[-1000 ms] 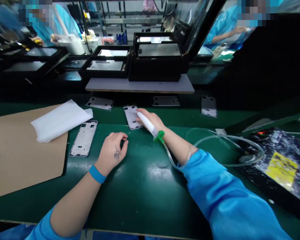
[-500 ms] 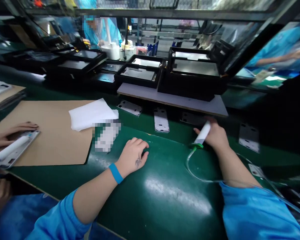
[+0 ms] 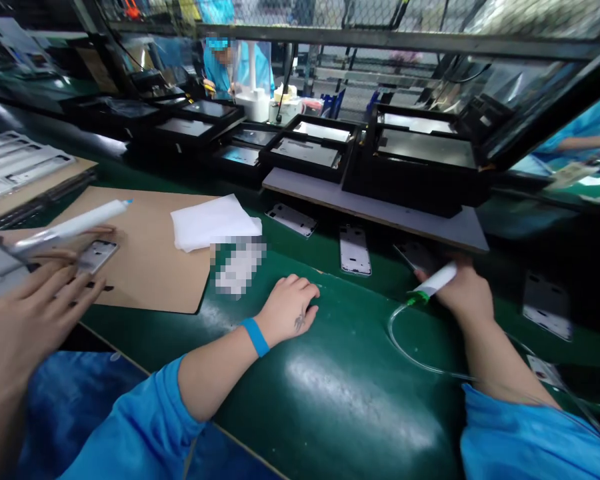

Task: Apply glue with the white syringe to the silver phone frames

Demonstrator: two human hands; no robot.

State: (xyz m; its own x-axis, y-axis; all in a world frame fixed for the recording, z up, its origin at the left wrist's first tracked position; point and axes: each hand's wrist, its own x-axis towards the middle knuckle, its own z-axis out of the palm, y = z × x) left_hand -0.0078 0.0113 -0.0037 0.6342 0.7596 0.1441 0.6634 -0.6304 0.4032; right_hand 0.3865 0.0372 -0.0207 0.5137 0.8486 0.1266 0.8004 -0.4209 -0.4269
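Clear tubing [image 3: 391,328] loops from the white syringe [image 3: 440,279] gripped in our right hand [image 3: 465,293], close beside a shaded phone frame [image 3: 413,253] on the counter [image 3: 360,373]; our left hand [image 3: 291,308] rests half-curled, apparently holding nothing. If our right sleeve [image 3: 530,433] snags that loop, we could jerk the syringe and scrape the frame

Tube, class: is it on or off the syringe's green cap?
On: the tube meets the green cap of the syringe in the right hand.
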